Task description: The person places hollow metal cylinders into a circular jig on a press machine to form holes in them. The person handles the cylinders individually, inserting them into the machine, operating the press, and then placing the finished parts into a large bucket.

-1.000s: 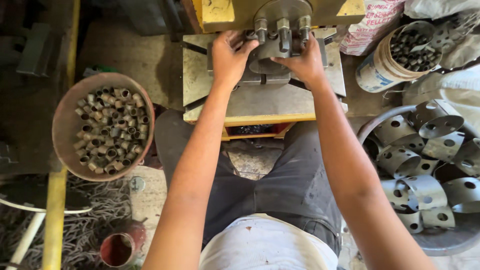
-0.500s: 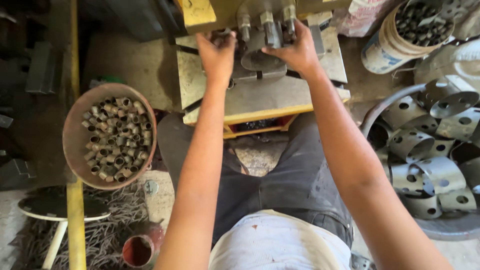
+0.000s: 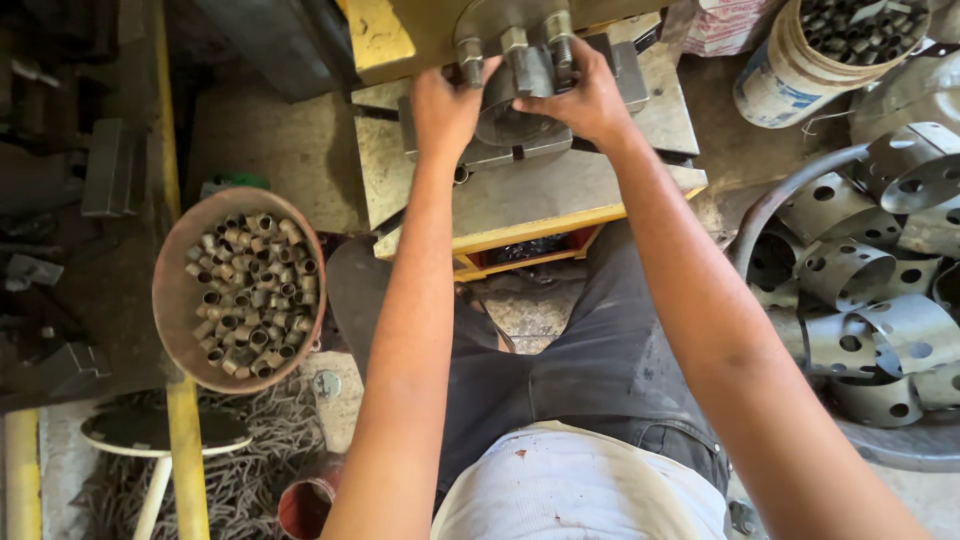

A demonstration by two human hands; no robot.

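Both my hands reach forward to a curved grey metal band (image 3: 520,125) that sits in the die of a yellow press (image 3: 385,35). My left hand (image 3: 445,105) grips the band's left side, just under three upright bolts (image 3: 515,45). My right hand (image 3: 585,100) holds its right side, fingers curled over the top edge. The band rests on the press's grey steel bed (image 3: 560,190). My forearms stretch over my dark trousers.
A round brown bowl (image 3: 180,300) of several short metal tubes stands at my left. A wide basin (image 3: 790,200) of curved, holed metal bands lies at my right, with a bucket (image 3: 800,65) of small parts behind it. A round stool (image 3: 160,432) and a yellow bar (image 3: 185,450) sit lower left.
Both hands stay on the band at the press. The view has shifted a little, so the press and hands sit nearer the top edge.
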